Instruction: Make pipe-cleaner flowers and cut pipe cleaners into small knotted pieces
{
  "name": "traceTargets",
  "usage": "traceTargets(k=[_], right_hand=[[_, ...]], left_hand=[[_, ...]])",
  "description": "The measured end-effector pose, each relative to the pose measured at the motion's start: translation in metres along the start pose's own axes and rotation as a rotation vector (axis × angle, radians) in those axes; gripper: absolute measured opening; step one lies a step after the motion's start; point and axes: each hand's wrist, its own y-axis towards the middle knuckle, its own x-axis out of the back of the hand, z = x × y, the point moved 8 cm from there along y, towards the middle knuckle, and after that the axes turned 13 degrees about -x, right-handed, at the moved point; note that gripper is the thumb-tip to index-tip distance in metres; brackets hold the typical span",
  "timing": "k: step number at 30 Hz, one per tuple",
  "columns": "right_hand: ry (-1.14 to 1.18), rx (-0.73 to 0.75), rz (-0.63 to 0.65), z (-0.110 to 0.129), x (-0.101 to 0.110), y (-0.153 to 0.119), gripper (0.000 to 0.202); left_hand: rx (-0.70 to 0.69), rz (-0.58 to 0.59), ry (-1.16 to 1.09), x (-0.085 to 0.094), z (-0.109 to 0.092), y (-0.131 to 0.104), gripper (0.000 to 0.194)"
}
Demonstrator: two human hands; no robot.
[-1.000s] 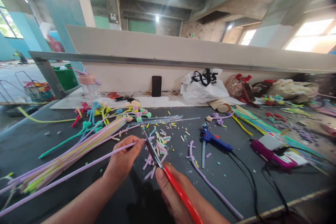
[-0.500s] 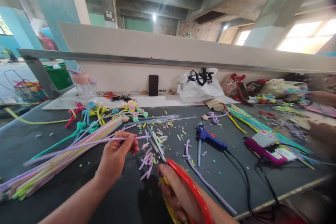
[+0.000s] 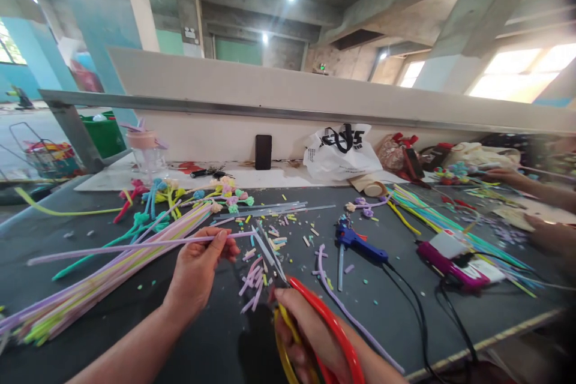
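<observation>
Between the thumb and fingers of my left hand (image 3: 200, 270) is a lilac pipe cleaner (image 3: 135, 246), its long end stretching left over the table. My right hand (image 3: 306, 324) grips scissors (image 3: 330, 312) with red and yellow handles. Their blades are parted at the pipe cleaner's right tip. Below the blades lies a small heap of cut lilac pieces (image 3: 254, 282). To the left rests a bundle of pastel pipe cleaners (image 3: 117, 276), beside finished-looking fuzzy flowers (image 3: 231, 195).
A blue glue gun (image 3: 362, 243) with its cord lies right of centre, near a bent lilac pipe cleaner (image 3: 346, 309) and a purple power strip (image 3: 454, 264). A phone (image 3: 263, 152) and white bag (image 3: 339, 153) stand at the back. Another person's hands (image 3: 508, 179) are at far right.
The scissor blades have opened a little wider at the pipe cleaner's tip. The view has shifted slightly, and the other person's hand at far right has moved left.
</observation>
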Motion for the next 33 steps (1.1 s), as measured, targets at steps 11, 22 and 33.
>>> traceTargets(k=[11, 22, 33], right_hand=[[-0.087, 0.069, -0.059, 0.011, -0.009, -0.002, 0.023], [-0.097, 0.12, -0.027, 0.015, -0.013, -0.004, 0.018], [-0.029, 0.093, -0.051, 0.013, -0.014, -0.006, 0.017]], left_hand=[[-0.013, 0.098, 0.086, -0.005, 0.007, -0.008, 0.02], [0.009, 0.1, 0.092, -0.007, 0.008, -0.01, 0.021], [-0.005, 0.124, 0.108, -0.008, 0.007, -0.01, 0.019]])
